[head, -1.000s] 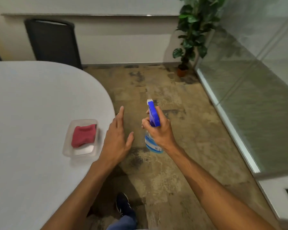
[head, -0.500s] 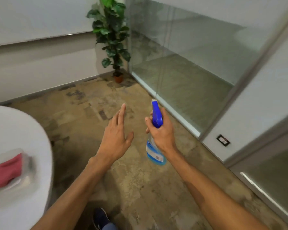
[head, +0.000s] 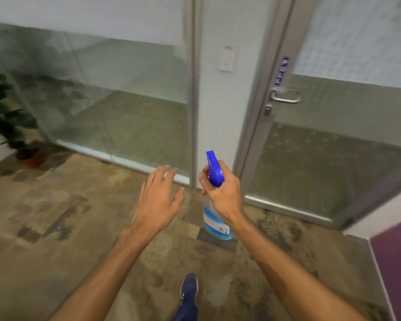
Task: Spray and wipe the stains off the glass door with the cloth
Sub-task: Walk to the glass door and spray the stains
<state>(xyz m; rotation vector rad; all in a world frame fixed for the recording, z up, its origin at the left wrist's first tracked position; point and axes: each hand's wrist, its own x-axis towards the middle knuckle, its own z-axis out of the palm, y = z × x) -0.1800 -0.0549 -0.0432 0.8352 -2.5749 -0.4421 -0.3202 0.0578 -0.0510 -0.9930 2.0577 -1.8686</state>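
The spray bottle (head: 214,170) hangs in the air in front of the person, above the floor (head: 56,228) and short of the glass door (head: 333,163), which stands ahead and to the right. The right hand (head: 222,195) grips it round the neck, fingers curled under the blue trigger head. Its long axis runs close to upright, with the clear base and blue liquid low and leaning back toward the person. The nozzle points forward, away from the body, at the strip of wall beside the door frame rather than at the door's pane.

The left hand (head: 158,200) floats just beside the bottle, apart from it, fingers spread loosely and holding nothing. No cloth shows in this view.

I judge this to be the approach, with no spraying begun. The next move calls for closing in on the door, swinging the nozzle right onto the glass and squeezing the trigger. The empty hand will need the cloth before any wiping. Faint pale spots sit on the lower pane, but I cannot tell stains from reflections.

Further out are the door handle (head: 285,97), a wall switch (head: 226,58), a glass wall panel (head: 116,107), a potted plant (head: 2,121) at far left, and 1 dark blue shoe (head: 189,286) below.
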